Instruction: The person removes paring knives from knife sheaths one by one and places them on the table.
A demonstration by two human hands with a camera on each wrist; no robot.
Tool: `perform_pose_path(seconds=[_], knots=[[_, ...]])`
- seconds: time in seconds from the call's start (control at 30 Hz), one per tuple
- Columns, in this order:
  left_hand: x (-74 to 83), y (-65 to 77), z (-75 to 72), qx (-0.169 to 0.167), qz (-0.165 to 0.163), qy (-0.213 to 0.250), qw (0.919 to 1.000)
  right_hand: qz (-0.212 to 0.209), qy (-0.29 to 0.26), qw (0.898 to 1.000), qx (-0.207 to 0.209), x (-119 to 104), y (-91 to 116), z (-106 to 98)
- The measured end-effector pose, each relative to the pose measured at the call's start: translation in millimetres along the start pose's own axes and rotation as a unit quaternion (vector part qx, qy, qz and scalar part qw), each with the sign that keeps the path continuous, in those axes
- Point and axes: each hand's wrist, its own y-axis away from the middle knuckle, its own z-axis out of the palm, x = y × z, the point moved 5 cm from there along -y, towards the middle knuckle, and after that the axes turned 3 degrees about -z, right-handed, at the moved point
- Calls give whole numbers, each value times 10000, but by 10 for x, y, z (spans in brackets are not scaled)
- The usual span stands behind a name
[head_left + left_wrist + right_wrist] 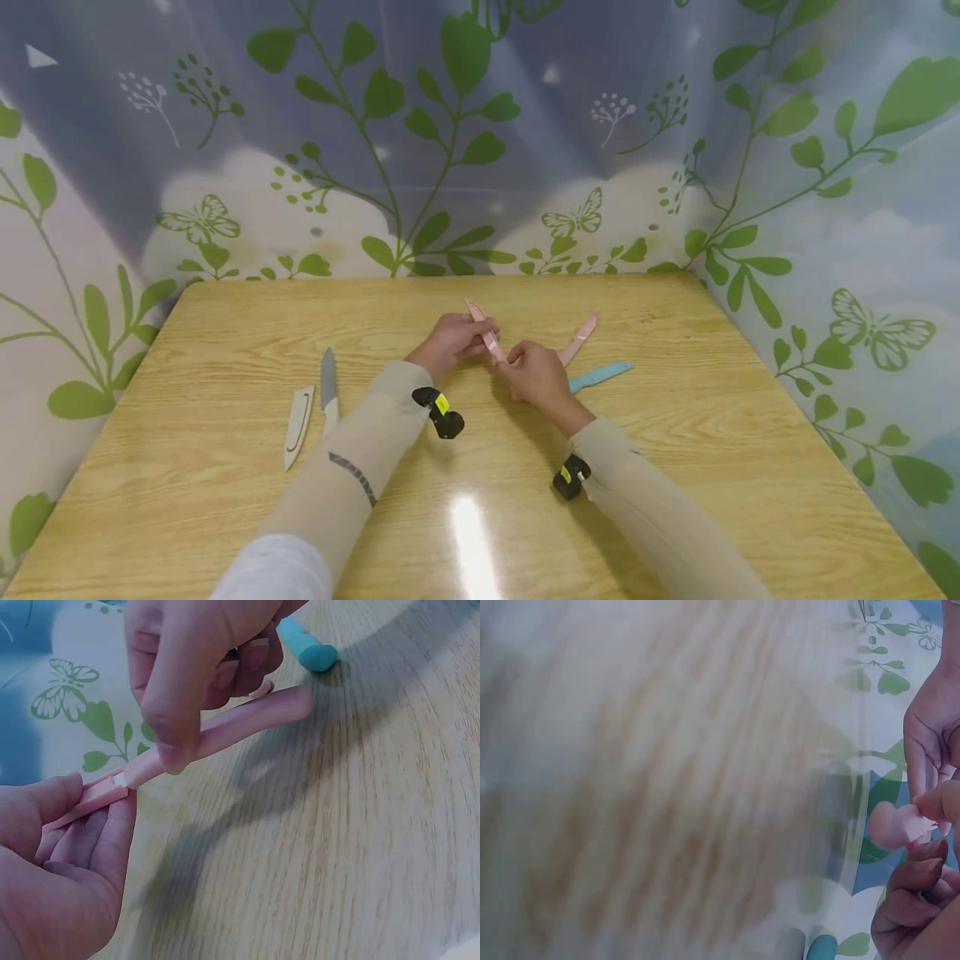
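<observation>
My left hand (450, 340) holds a pink blade sheath (90, 799) between thumb and fingers. The handle of a pink knife (259, 720) is pinched by my right hand (536, 371), thumb and forefinger close to its sheath end. Handle and sheath lie in one line, with a small white piece showing between them in the left wrist view; the blade is otherwise hidden. In the right wrist view the rounded handle end (891, 826) sticks out past the fingers. Both hands are above the wooden table (675, 467).
Just right of my right hand lie another pink slim piece (581, 335) and a teal-handled tool (606, 376), each partly covered by that hand. To the left are a knife with a white handle (328, 383) and a white sheath (299, 427). Patterned curtain (450, 208) hangs behind the table.
</observation>
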Motion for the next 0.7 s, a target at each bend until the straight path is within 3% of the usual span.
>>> perform_pose_path(seconds=[0.23, 0.43, 0.7], knots=[[32, 60, -38, -199, 30, -417, 9989, -340, -67, 9994, -81, -50, 49, 28], [89, 101, -55, -363, 32, -424, 9984, -514, -158, 9986, -9, -109, 86, 22], [240, 245, -17, -609, 267, -571, 9962, -659, -593, 9960, 62, -132, 138, 23]])
